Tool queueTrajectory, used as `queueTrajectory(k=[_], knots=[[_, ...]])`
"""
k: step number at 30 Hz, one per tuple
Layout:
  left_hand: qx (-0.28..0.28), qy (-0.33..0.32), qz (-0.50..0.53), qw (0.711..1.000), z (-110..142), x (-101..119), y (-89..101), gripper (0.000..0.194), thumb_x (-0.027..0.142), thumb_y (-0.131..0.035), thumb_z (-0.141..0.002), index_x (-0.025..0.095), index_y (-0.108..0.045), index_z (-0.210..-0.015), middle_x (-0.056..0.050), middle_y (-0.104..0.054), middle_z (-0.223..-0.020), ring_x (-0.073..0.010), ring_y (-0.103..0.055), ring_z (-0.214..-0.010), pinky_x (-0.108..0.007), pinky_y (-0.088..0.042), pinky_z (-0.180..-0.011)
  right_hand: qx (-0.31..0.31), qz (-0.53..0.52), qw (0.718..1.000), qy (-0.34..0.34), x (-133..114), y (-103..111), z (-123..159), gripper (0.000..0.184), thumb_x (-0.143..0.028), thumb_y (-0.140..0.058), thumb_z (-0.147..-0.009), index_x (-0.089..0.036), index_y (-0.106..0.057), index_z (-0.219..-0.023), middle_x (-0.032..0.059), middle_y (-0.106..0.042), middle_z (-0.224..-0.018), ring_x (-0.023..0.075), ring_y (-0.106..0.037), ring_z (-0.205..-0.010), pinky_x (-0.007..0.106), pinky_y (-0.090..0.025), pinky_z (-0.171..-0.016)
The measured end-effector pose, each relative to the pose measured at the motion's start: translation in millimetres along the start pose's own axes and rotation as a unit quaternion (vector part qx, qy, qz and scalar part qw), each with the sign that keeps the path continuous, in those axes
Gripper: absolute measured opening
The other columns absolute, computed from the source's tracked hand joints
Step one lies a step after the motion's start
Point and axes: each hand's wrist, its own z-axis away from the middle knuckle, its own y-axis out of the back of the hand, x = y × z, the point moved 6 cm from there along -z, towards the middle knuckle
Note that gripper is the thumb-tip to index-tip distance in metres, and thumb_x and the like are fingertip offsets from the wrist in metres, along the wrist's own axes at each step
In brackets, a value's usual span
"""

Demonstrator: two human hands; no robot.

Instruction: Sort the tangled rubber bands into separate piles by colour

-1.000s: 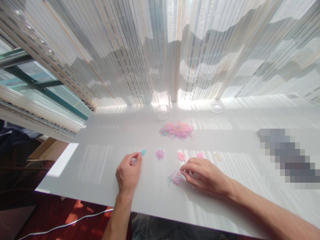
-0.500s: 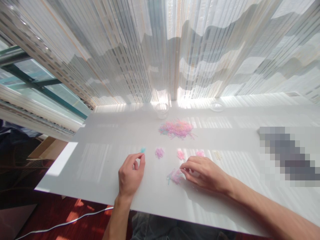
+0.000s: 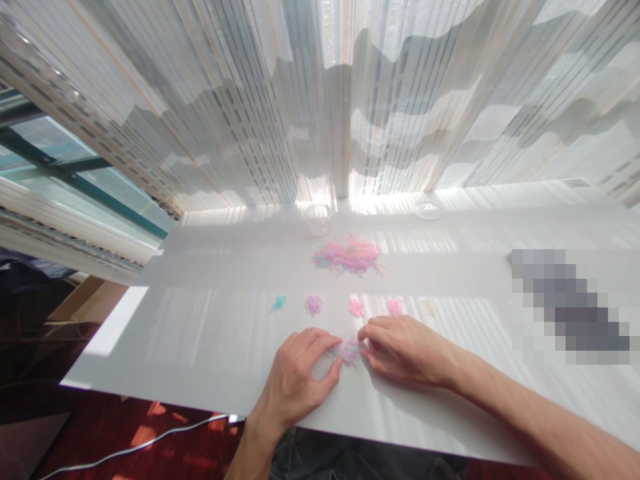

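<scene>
Left hand (image 3: 303,375) and right hand (image 3: 403,350) flank the nearest strands (image 3: 349,350) (mostly lilac).

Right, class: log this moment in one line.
left hand: open, at near pile | right hand: at near pile | large pile: beyond both hands

Near the far edge of the desk (image 3: 200,267) I saw a cup (image 3: 318,223), before it a strand heap (image 3: 347,256), then five small piles (image 3: 355,307).

A striped curtain (image 3: 240,133) hangs at the far side; left, a green window frame (image 3: 63,168) and a cardboard box (image 3: 103,303). Near left, a white cable (image 3: 143,445) crosses red flooring (image 3: 190,453). A dark pixelated object (image 3: 575,303) lies right.
</scene>
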Motion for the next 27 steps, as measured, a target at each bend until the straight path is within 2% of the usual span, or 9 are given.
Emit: queueTrajectory(k=[15, 21, 27], knots=[[0.04, -0.023, 0.032, 0.998, -1, 1, -5.0, 0.012, 0.014, -0.067, -0.093, 0.022, -0.071, -0.1, -0.003, -0.073, -0.094, -0.0176, -0.07, -0.083, -0.031, -0.053, -0.075, -0.004, -0.019, 1.0, -0.004, 1, -2, -2, 0.016, -0.006, -0.055, -0.085, -0.017, -0.067, -0.088, 0.0026, -0.069, -0.076, 0.014, -0.059, -0.065, 0.026, -0.036, -0.06], [0.029, -0.022, 0.027, 0.999, 0, 1, -6.0, 0.015, 0.017, -0.068, -0.092, 0.022, -0.07, -0.106, -0.004, -0.073, -0.098, -0.019, -0.069, -0.083, -0.033, -0.052, -0.072, -0.001, -0.057, 0.998, 0.027, -8, 2, -1, 0.013, -0.017, -0.06, -0.092, -0.016, -0.067, -0.102, 0.0023, -0.068, -0.077, 0.0141, -0.06, -0.065, 0.027, -0.038, -0.06], [0.024, -0.029, 0.018, 0.999, 0, 3, -7.0, 0.016, 0.025, -0.074, -0.091, 0.023, -0.071, -0.106, -0.004, -0.073, -0.098, -0.0188, -0.069, -0.08, -0.034, -0.05, -0.071, -0.009, -0.05, 0.998, 0.022, -8, 0, -1, 0.014, -0.016, -0.06, -0.092, -0.017, -0.069, -0.103, 0.0013, -0.067, -0.075, 0.0137, -0.059, -0.063, 0.027, -0.036, -0.059]])
